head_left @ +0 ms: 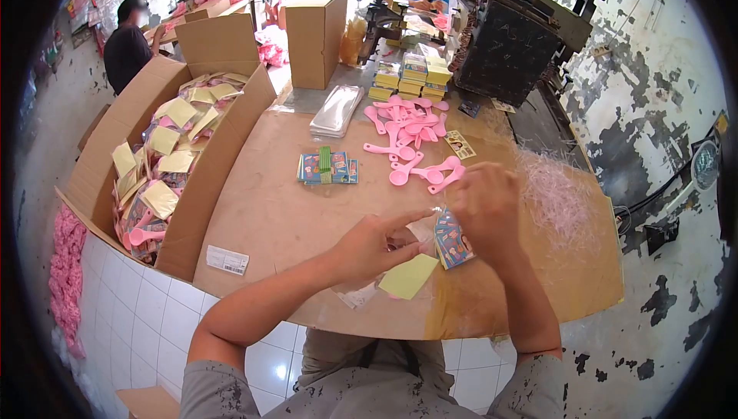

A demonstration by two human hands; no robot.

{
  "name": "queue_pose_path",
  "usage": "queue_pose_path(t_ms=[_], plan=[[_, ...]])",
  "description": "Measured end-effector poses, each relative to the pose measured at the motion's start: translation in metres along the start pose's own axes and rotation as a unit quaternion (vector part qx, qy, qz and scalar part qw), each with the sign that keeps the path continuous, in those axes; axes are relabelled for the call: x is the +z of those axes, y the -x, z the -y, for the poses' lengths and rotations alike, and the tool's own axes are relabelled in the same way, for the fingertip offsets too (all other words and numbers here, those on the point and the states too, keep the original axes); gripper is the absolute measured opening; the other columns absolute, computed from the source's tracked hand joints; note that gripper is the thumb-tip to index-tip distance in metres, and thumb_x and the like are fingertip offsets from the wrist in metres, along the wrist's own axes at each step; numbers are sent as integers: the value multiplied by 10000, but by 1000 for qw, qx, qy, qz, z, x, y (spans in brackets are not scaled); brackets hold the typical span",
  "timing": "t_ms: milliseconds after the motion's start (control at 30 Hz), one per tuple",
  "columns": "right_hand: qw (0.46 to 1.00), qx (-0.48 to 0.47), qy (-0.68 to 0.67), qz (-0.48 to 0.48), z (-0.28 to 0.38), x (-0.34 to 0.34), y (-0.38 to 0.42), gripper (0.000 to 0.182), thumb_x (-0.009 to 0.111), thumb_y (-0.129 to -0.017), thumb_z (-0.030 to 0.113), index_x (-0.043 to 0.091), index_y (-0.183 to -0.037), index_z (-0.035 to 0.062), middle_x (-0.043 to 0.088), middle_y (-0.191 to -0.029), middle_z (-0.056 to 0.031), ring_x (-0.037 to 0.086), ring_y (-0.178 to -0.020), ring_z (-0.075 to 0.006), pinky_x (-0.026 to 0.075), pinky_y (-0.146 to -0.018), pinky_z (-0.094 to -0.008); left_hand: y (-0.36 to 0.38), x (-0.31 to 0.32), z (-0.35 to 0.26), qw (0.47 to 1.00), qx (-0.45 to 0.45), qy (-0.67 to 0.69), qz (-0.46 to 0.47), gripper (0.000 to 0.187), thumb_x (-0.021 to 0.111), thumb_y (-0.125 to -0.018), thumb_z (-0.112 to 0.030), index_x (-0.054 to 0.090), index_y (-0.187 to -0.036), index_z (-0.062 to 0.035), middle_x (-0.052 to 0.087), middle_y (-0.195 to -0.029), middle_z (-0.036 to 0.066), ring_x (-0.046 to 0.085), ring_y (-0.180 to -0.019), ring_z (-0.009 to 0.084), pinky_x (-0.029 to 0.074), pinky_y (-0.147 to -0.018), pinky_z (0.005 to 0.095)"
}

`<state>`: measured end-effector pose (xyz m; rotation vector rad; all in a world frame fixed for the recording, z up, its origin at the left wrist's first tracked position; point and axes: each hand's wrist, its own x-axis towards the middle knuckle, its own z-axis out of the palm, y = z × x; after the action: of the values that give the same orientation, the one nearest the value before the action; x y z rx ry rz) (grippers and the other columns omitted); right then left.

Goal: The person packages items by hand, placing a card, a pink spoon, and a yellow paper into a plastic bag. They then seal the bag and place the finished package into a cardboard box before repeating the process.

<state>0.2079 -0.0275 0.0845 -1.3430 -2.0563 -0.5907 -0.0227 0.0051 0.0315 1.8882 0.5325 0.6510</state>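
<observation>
The left hand (pixel 377 246) is reaching over the brown table (pixel 269 227), with its thumb and pointing finger sitting apart and some clear plastic (pixel 421 228) showing between them. I cannot tell if its other fingers are gripping that plastic. A yellow card (pixel 409 277) is lying just below the thumb. The right hand (pixel 489 207) is bending its fingers in above the blue cards (pixel 453 242), but it is looking blurry, so I cannot tell if it is holding anything. The blue cards are resting on the table between the two hands, near its front edge. Pink spoons (pixel 411 131) are lying in a heap farther back, and a wrapped card bundle (pixel 311 169) is sitting to their left. For good work here, I think soft pinching is helping more than squeezing, since thin plastic is wrinkling easily, and going slowly is stopping the cards from sliding or bending
</observation>
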Motion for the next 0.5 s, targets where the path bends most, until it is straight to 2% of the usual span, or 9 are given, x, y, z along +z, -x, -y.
queue_pose_path(t_ms=[67, 133, 200, 233, 300, 333, 367, 400, 500], plan=[[919, 229, -310, 86, -23, -24, 7, 62, 642, -903, 84, 606, -942, 52, 582, -846, -52, 618, -818, -144, 466, -710, -324, -2, 1, 6, 995, -14, 94, -13, 502, 686, -1012, -102, 530, -1477, 1, 799, -1015, 100, 718, -926, 90, 573, -797, 282], [764, 304, -550, 149, -54, -68, 27, 34, 614, -944, 46, 593, -923, 29, 525, -724, -37, 541, -607, -107, 447, -548, -284, -3, 3, 9, 986, -31, 161, -19, 475, 669, -1026, -98, 539, -1473, -7, 797, -1040, 99, 705, -963, 79, 559, -828, 269], [650, 215, -726, 67, -124, -87, 68, 34, 621, -935, 17, 611, -966, 27, 526, -661, -44, 493, -494, -101, 422, -462, -254, -5, 0, 8, 979, -47, 199, -17, 460, 657, -1035, -96, 542, -1471, -6, 794, -1065, 100, 692, -988, 71, 547, -855, 260], [599, 188, -777, 42, -157, -93, 83, 80, 618, -927, 5, 615, -1006, 19, 555, -727, -69, 527, -581, -138, 444, -543, -281, -6, -2, 8, 979, -50, 198, -15, 451, 656, -1037, -99, 547, -1463, 0, 793, -1070, 103, 692, -989, 72, 548, -857, 261], [650, 240, -721, -12, -219, -92, 122, 176, 612, -912, -20, 623, -1086, 2, 613, -859, -119, 596, -756, -212, 489, -703, -335, -6, -4, 8, 979, -58, 197, -15, 434, 653, -1041, -106, 558, -1448, 11, 790, -1082, 108, 692, -993, 73, 549, -861, 263], [840, 285, -462, 17, -248, -84, 141, 224, 609, -904, -33, 626, -1126, -6, 642, -925, -143, 630, -843, -249, 511, -783, -362, -7, -3, 7, 978, -61, 197, -16, 418, 655, -1041, -113, 570, -1430, 17, 788, -1090, 111, 697, -1003, 83, 551, -869, 266], [967, 231, -58, 87, -268, -76, 159, 273, 606, -896, -45, 630, -1166, -14, 670, -991, -168, 664, -930, -286, 534, -863, -389, -7, -2, 7, 978, -66, 196, -18, 404, 656, -1042, -119, 582, -1412, 23, 786, -1099, 114, 703, -1013, 93, 554, -878, 269], [965, 219, 97, 105, -265, -71, 163, 321, 603, -888, -58, 634, -1206, -22, 699, -1057, -193, 698, -1018, -323, 556, -944, -416, -7, -3, 6, 979, -69, 193, -22, 390, 658, -1042, -126, 594, -1395, 29, 784, -1108, 117, 708, -1023, 103, 557, -886, 272], [930, 349, 81, 81, -255, -79, 167, 449, 607, -897, -58, 611, -1339, 21, 662, -1350, -161, 581, -1302, -372, 453, -1100, -436, -10, -1, 17, 974, -65, 213, -33, 350, 664, -1041, -141, 629, -1342, 34, 770, -1153, 125, 719, -1065, 137, 564, -919, 281]])
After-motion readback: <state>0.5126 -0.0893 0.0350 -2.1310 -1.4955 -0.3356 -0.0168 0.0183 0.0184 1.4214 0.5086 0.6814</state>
